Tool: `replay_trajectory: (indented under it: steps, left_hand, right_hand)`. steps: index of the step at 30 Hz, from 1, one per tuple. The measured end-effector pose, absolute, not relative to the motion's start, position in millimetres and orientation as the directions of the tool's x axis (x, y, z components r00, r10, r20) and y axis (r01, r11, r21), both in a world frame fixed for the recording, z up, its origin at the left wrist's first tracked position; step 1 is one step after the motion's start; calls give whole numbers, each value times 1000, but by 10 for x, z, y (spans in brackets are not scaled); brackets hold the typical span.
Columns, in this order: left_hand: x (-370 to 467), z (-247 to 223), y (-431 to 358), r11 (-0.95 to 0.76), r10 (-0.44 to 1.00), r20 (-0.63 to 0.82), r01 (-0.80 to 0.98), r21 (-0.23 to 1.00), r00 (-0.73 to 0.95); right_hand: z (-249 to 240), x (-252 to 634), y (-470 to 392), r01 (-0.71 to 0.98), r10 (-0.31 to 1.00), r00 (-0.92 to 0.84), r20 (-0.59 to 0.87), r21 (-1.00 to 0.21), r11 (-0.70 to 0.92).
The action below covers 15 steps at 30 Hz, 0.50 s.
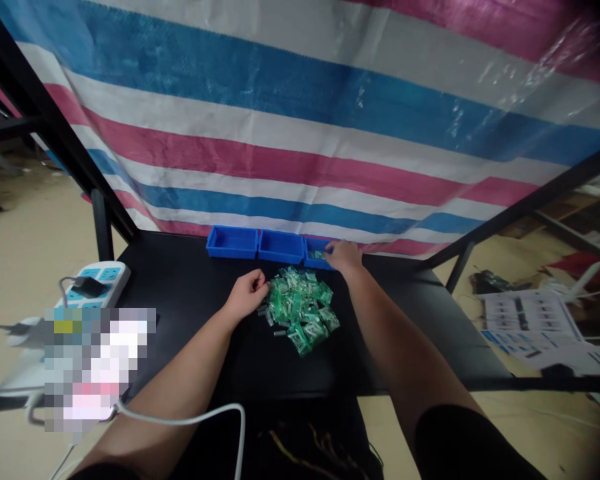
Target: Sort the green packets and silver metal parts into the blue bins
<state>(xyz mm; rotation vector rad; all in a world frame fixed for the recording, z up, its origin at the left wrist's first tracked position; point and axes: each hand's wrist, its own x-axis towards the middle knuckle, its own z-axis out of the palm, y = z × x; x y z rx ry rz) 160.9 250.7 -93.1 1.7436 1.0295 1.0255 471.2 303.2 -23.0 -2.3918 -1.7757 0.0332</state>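
Note:
A pile of small green-and-clear packets [303, 303] lies on the black table [180, 293]. At the pile's left edge my left hand [249, 293] rests with its fingers curled together; whatever it may hold is hidden. My right hand [345, 257] is at the right blue bin [317, 263], fingertips over its right side and bent together; nothing can be made out between them. A few small packets lie inside that bin. The middle blue bin [281, 247] and the left blue bin [233, 242] stand beside it in a row, with no packets visible inside.
A white power strip [115, 280] with plugs sits at the left, near a blurred-out bright object [110, 360]. A white cable [195, 420] crosses over my left forearm. A striped sheet [290, 160] hangs behind the bins, between black frame bars. Printed papers [530, 320] lie at right.

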Motion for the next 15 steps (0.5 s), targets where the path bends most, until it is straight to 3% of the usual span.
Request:
replay_trajectory:
  steps: [4, 7, 11, 13, 15]
  left_hand:
    - [1614, -914, 2503, -301, 916, 211, 236, 924, 341]
    - [1617, -913, 2502, -303, 914, 209, 245, 921, 347]
    - [1610, -919, 2503, -310, 913, 214, 252, 917, 347]
    - [1606, -917, 2502, -314, 911, 212, 263, 912, 352]
    - [1606, -913, 2500, -320, 909, 212, 277, 906, 358]
  right_hand:
    - [-273, 4722, 3059, 973, 991, 128, -48, -186, -135]
    - [-267, 4707, 3065, 972, 988, 113, -104, -194, -131]
    - [-212, 4698, 2910, 967, 995, 96, 38, -242, -84]
    - [-210, 4712, 2742, 942, 985, 94, 144, -334, -41]
    - [-254, 4742, 2542, 896, 986, 88, 140, -444, -17]
